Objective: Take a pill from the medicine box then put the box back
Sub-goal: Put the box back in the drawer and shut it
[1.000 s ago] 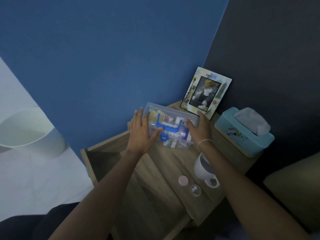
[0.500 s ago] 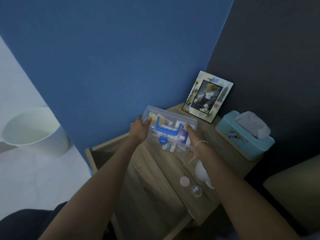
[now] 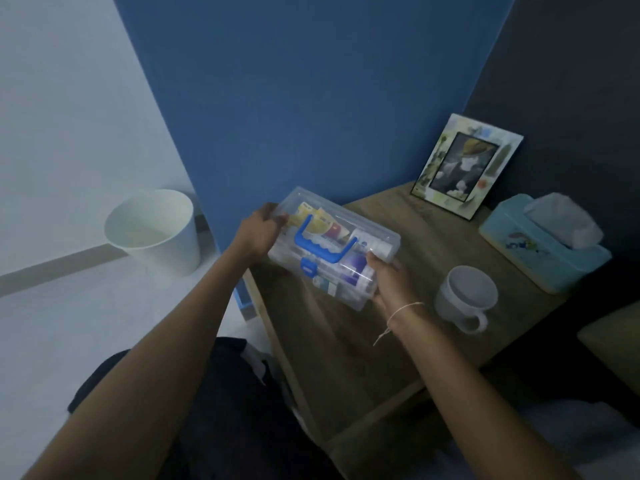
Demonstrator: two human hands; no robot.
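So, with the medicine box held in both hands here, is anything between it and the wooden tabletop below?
Nothing visible. The medicine box is held by the left hand and right hand over a bare stretch of the bedside table. The white mug, tissue box and photo frame stand off to the right.

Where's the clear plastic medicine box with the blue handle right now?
In the head view, the clear plastic medicine box is centre frame, held between the left hand and right hand above the wooden nightstand, left of the white mug.
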